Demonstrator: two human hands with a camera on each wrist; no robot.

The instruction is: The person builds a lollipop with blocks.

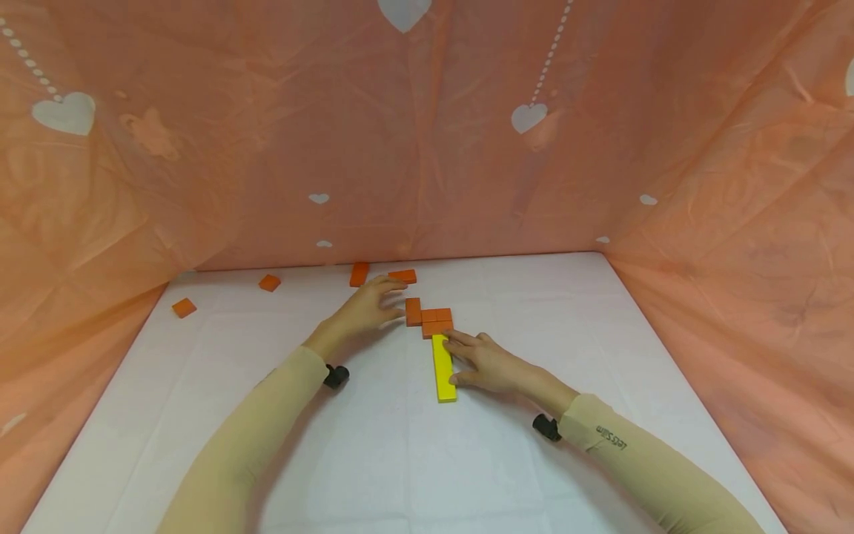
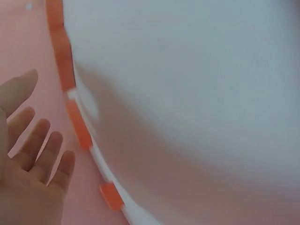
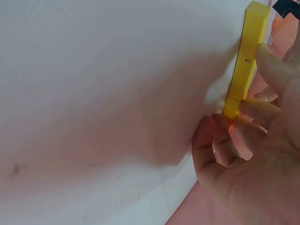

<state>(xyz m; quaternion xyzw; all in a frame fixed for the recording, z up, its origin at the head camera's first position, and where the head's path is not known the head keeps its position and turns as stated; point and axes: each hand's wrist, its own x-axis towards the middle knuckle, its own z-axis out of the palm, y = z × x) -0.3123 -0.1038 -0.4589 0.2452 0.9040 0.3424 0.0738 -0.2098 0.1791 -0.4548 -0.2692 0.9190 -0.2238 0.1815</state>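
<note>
In the head view, my right hand [image 1: 490, 363] touches the right side of a long yellow block [image 1: 443, 371] with the thumb, and its other fingertips lie by the block's far end. The right wrist view shows a seam across the yellow shape [image 3: 251, 51], between a longer and a shorter part. Beyond it sit joined orange blocks [image 1: 437, 324], with an upright orange block [image 1: 413, 312] against their left side. My left hand [image 1: 367, 305] hovers with spread fingers, its thumb close to that upright block. Its fingertips reach an orange block [image 1: 403, 276] farther back; contact is unclear.
Another orange block [image 1: 359, 274] lies near the back edge of the white table [image 1: 333, 460]. Two small orange pieces, one [image 1: 270, 282] nearer the middle and one [image 1: 184, 308] farther left, lie apart. A pinkish curtain [image 1: 427, 148] with white hearts closes off the back and sides.
</note>
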